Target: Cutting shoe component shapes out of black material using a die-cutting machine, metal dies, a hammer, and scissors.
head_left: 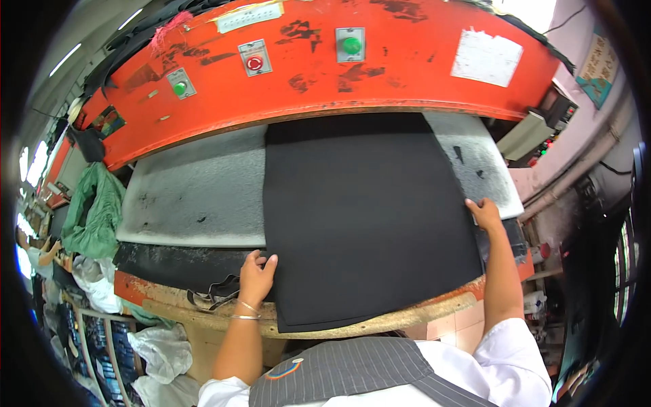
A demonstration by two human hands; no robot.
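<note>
One black sheet (369,217) laid across pale pad (196,186), near edge reaching front rim of bench (203,315). Two hands placed: left hand (256,279) at left edge, fingers bent, thumb slightly apart; right hand (484,214) at right edge, fingers bent. Whether sheet is pinched by either cannot be told. Three buttons (351,45) mounted on red panel (407,74): two green, one red. Bare pad left both sides, wider at left. Sheet's far edge hidden beneath panel; layer count unclear.
</note>
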